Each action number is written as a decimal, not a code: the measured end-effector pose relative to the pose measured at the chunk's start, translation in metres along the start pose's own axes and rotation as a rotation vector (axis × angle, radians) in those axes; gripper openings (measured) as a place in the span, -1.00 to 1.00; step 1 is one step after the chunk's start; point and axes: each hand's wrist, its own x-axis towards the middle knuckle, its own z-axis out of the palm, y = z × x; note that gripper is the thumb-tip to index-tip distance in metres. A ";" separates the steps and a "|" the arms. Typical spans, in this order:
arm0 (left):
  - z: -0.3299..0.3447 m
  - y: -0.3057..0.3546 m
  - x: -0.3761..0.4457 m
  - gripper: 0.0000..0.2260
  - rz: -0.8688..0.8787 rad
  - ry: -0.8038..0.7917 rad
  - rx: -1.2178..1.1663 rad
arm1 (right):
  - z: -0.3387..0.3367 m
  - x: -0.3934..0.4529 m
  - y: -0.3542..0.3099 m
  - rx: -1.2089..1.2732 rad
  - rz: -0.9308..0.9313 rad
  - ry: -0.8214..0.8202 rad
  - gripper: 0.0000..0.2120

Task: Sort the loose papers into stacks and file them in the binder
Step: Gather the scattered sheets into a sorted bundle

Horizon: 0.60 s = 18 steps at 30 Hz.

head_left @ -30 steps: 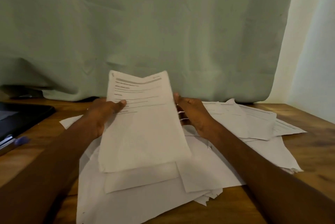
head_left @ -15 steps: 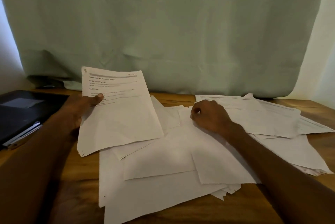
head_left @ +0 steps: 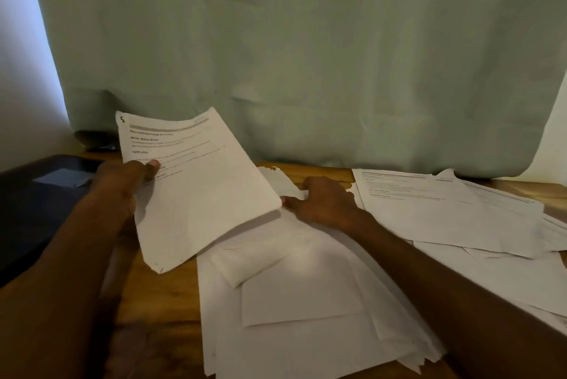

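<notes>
My left hand [head_left: 124,182] holds a printed white sheet [head_left: 196,191] by its left edge, thumb on top, lifted above the table at the left. A loose pile of white papers [head_left: 294,302] covers the middle of the wooden table. My right hand [head_left: 325,203] rests on that pile, thumb pointing left toward the held sheet's right corner, fingers bent on a paper's far edge; whether it pinches it is unclear. More printed sheets [head_left: 445,210] lie spread to the right. A dark binder [head_left: 33,207] lies at the left edge.
A pale green curtain [head_left: 306,56] hangs right behind the table and reaches down to its back edge. Bare wood [head_left: 165,296] shows between the binder and the paper pile. A light wall shows at both sides.
My right hand let go of the sheet and came down onto the pile. My left hand carried the sheet leftward. The view shifted left, showing more of the binder.
</notes>
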 end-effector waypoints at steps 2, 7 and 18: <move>-0.003 -0.005 0.009 -0.70 -0.057 0.007 -0.020 | 0.001 0.003 -0.013 -0.090 0.061 -0.024 -0.17; 0.011 -0.010 0.002 -0.83 -0.026 0.027 0.064 | 0.001 0.011 -0.011 0.055 0.177 -0.029 -0.27; 0.041 -0.018 -0.015 -0.74 0.093 -0.052 -0.019 | -0.042 -0.001 0.006 0.063 -0.135 0.780 -0.82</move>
